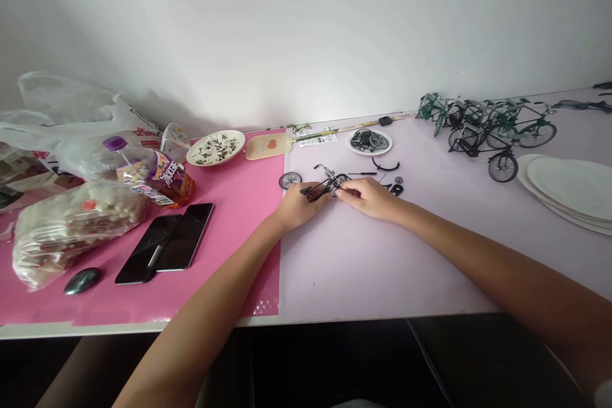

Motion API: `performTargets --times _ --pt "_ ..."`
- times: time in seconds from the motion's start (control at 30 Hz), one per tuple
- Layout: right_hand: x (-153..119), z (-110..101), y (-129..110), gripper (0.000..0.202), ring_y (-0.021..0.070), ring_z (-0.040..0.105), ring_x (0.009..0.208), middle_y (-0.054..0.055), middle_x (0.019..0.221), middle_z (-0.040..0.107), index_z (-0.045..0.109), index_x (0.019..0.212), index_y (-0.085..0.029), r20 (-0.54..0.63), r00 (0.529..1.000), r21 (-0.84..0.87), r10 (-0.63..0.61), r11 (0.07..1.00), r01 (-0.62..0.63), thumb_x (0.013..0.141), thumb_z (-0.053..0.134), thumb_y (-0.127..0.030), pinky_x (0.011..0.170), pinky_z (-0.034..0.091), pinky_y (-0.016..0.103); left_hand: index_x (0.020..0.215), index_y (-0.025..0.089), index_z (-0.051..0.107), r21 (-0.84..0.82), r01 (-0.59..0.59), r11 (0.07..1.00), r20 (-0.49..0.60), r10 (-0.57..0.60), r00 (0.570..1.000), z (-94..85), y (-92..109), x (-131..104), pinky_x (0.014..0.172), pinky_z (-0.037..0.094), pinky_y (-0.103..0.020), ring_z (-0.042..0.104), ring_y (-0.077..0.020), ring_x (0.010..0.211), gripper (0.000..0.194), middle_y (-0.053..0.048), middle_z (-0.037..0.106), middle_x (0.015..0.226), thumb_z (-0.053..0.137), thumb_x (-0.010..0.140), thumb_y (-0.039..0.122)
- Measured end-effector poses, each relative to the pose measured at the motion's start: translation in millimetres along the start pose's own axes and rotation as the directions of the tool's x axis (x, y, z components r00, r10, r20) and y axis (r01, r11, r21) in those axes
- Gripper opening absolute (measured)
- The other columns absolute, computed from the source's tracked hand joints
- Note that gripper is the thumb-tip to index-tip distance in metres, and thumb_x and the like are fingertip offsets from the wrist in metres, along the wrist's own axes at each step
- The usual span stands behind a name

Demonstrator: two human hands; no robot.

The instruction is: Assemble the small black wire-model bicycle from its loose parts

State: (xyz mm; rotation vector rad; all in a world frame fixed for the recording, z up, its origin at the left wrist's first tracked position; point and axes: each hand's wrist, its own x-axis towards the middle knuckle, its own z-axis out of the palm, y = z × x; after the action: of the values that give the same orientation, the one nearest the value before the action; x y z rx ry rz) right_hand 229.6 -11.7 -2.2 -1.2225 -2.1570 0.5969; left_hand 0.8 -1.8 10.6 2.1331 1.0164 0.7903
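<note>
Between my two hands is a small black model bicycle [315, 190] with silver handlebars. My left hand [302, 205] is closed around its frame near the saddle. The fingers of my right hand [366, 196] pinch the bicycle's lower front, by the wheel; what exactly lies under the fingertips is hidden. A loose spoked wheel [289, 180] lies just beyond my left hand. Past my right hand are a thin black screwdriver-like rod [362, 173], a curved black strip [386, 166] and small black parts [396, 189].
A plate of black bicycle parts [368, 141] stands at the back. Several model bicycles [492, 121] stand at the right, by stacked white plates [574, 188]. On the left are a bowl of small pieces [216, 148], a bottle [153, 172], phones [184, 239], a mouse [82, 281] and bags [76, 223].
</note>
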Motion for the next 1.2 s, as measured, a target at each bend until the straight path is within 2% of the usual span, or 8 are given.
performTargets --times 0.17,0.37,0.87,1.2 --pt "-0.6 -1.2 -3.0 0.039 0.0148 0.042 0.058 -0.002 0.06 0.049 0.047 0.066 -0.021 0.015 1.0 0.006 0.011 1.0 -0.011 0.099 0.053 -0.042 0.06 0.028 0.03 0.066 0.02 0.035 -0.025 -0.006 1.0 0.002 0.006 1.0 -0.2 0.8 -0.5 0.058 0.025 -0.029 0.028 -0.0119 0.064 0.045 0.004 0.03 0.065 0.061 0.091 0.047" --pt "-0.4 -0.5 -1.0 0.041 0.0148 0.042 0.059 -0.003 0.059 0.043 0.04 0.064 -0.022 0.006 1.0 0.001 -0.002 1.0 0.002 0.097 0.054 -0.042 0.059 0.028 0.03 0.065 0.02 0.034 -0.009 -0.003 1.0 0.003 0.003 1.0 -0.6 2.3 -0.6 0.059 0.024 -0.03 0.027 -0.012 0.064 0.045 0.004 0.029 0.066 0.06 0.092 0.046" --pt "-0.8 -0.9 -2.4 0.041 0.0147 0.041 0.059 -0.003 0.059 0.042 0.039 0.064 -0.022 0.002 1.0 -0.011 -0.006 1.0 0.006 0.097 0.054 -0.042 0.059 0.028 0.03 0.064 0.02 0.032 0.035 -0.007 0.999 -0.003 0.007 1.0 -1.7 6.3 -1.0 0.06 0.024 -0.03 0.025 -0.0115 0.064 0.046 0.005 0.029 0.063 0.059 0.092 0.044" --pt "-1.1 -0.7 -2.0 0.038 0.0148 0.043 0.06 -0.002 0.061 0.047 0.044 0.066 -0.021 0.005 1.0 0.0 -0.005 1.0 0.005 0.097 0.054 -0.042 0.06 0.028 0.03 0.064 0.02 0.033 0.024 -0.029 0.999 -0.006 0.029 1.0 -1.3 5.3 -0.6 0.06 0.025 -0.03 0.026 -0.0117 0.063 0.046 0.005 0.031 0.063 0.059 0.092 0.044"
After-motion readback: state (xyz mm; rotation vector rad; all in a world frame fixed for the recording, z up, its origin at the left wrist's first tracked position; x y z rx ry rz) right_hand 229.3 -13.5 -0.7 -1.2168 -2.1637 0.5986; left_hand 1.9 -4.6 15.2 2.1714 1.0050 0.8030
